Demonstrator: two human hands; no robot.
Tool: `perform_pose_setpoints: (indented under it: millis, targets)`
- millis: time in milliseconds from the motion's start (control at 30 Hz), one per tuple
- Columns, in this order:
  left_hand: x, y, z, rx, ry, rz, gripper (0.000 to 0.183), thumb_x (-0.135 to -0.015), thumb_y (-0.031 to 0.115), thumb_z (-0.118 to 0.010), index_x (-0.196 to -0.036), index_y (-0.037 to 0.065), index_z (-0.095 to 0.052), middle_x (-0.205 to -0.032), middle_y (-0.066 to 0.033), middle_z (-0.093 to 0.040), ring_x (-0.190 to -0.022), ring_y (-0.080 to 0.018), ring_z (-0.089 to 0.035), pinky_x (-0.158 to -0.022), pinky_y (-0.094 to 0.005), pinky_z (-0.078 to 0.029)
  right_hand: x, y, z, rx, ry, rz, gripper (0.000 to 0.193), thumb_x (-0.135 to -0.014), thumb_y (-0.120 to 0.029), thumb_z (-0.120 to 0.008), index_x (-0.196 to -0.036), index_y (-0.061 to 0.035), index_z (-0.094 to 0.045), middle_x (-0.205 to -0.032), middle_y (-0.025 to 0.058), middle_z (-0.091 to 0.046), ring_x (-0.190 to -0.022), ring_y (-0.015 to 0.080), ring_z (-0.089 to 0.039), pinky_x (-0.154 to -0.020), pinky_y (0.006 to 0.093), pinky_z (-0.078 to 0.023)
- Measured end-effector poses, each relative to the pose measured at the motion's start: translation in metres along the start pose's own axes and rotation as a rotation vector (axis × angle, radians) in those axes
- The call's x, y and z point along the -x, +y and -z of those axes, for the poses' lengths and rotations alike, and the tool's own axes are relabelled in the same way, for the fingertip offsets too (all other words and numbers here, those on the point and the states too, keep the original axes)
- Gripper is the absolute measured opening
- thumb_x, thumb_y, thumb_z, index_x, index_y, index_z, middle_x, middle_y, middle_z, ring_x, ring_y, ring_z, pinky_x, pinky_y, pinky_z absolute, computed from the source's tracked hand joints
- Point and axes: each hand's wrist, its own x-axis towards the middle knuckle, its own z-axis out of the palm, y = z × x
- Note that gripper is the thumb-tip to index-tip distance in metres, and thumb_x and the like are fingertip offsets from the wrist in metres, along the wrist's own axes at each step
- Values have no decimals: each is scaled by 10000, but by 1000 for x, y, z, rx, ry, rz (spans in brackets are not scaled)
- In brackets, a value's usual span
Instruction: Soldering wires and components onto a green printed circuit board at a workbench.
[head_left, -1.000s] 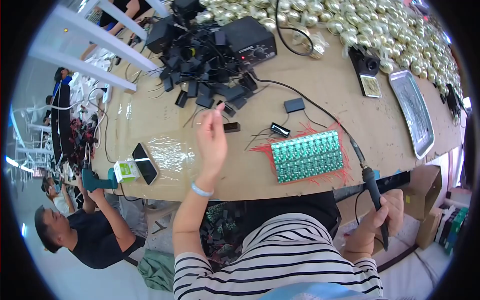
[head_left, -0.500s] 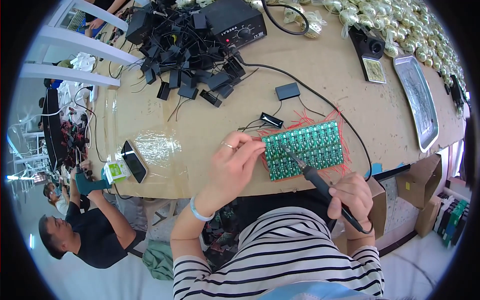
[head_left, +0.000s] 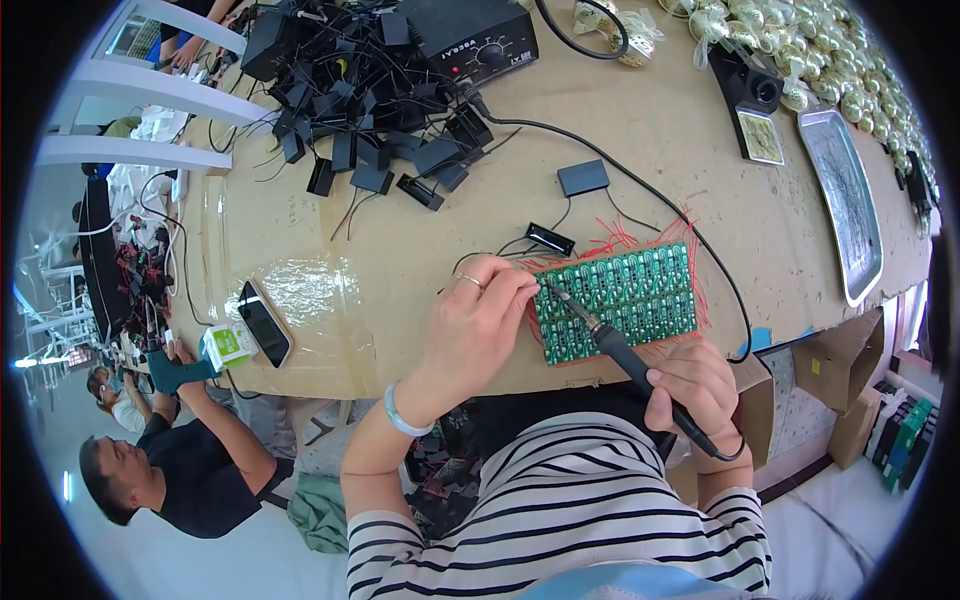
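Tabletop (head_left: 400, 240): brown-surfaced
Black cases (head_left: 343, 152): heaped, 10 o'clock
Circuit panel (head_left: 640, 292): laid, 5 o'clock
Phone (head_left: 264, 326): placed, 8 o'clock

The left hand (head_left: 478, 325) has come from beside the pile of black cases (head_left: 372, 178) toward the worktop's (head_left: 400, 290) front edge, to the circuit board's (head_left: 640, 300) far left corner. The right hand (head_left: 698, 388), earlier beyond that front edge, has swung the soldering iron (head_left: 632, 362) inward, its tip now nearer that corner than half a second ago.
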Motion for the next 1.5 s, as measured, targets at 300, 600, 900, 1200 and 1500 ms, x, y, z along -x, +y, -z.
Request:
perform_pose_setpoints:
  millis: [300,600,900,1200,1500]
  targets:
    - [0,2,-2,-11,-58,33,75,-875,29,-741,-938,25,-700,-930,-92,-634,-664,-210,-650,-597,-320,-530,-1,4,-1,26,-37,83,99,-811,-22,-683,-900,2,-647,-794,83,-659,-636,217,-626,-572,335,-515]
    - [0,8,-4,57,-101,149,55,-926,78,-667,-954,35,-647,-934,-111,-604,-778,-316,-640,-676,-413,-533,2,7,-1,121,-87,284,97,-792,-47,-703,-860,6,-658,-786,90,-670,-645,204,-644,-545,293,-499]
    - [1,12,-4,27,-109,155,53,-923,74,-666,-949,35,-642,-941,-104,-604,-759,-315,-633,-652,-420,-525,16,-8,25,105,67,0,155,-921,-139,-674,-1001,-16,-625,-843,73,-682,-655,219,-635,-613,363,-551]
    - [-5,15,0,31,-114,187,58,-886,15,-720,-927,3,-681,-898,-78,-627,-649,-175,-629,-583,-286,-524,23,-9,29,118,85,-32,148,-916,-124,-674,-990,-6,-625,-838,82,-682,-649,223,-636,-599,363,-546]
    - [2,6,13,-16,33,265,219,-876,60,-750,-1063,13,-647,-999,-130,-641,-900,-222,-662,-734,-327,-535,23,-9,29,131,141,-42,132,-956,-137,-576,-914,-13,-559,-776,103,-622,-602,234,-568,-561,366,-477]
